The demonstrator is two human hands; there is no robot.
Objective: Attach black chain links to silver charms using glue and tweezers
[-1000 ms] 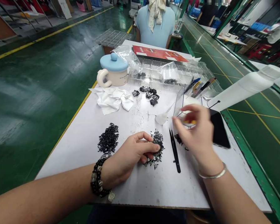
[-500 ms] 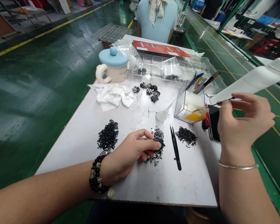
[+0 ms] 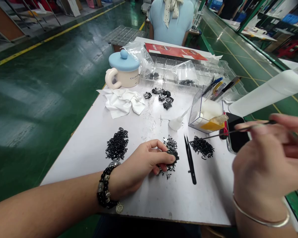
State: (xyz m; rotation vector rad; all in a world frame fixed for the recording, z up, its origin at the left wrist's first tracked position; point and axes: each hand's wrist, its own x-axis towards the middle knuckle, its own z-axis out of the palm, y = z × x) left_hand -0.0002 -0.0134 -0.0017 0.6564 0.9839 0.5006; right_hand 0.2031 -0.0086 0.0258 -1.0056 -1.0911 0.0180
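Note:
My left hand (image 3: pixel 149 157) is closed on a small black part (image 3: pixel 173 155), pinched between thumb and fingers over a pile of small shiny metal pieces (image 3: pixel 170 142). Blurred by motion, my right hand (image 3: pixel 268 152) grips a thin dark rod-like tool (image 3: pixel 221 134); its exact kind is unclear. The rod's tip points left, toward black tweezers (image 3: pixel 190 162) lying on the table. Beside the tweezers is a pile of small black curved pieces (image 3: pixel 202 147). A larger pile of similar black pieces (image 3: pixel 117 144) lies left of my left hand.
A clear box with pens (image 3: pixel 206 115), a phone (image 3: pixel 238 137), a white bottle (image 3: pixel 265 91) and a small nozzle bottle (image 3: pixel 176 123) stand or lie right. Farther back are a lidded mug (image 3: pixel 124 74), white cloth (image 3: pixel 124 101), black assemblies (image 3: pixel 162 95) and clear trays (image 3: pixel 161 66). A person sits beyond.
My right hand has come down and nearer from beside the pen box, swinging the thin tool out over the table. My left hand keeps its hold on the black part.

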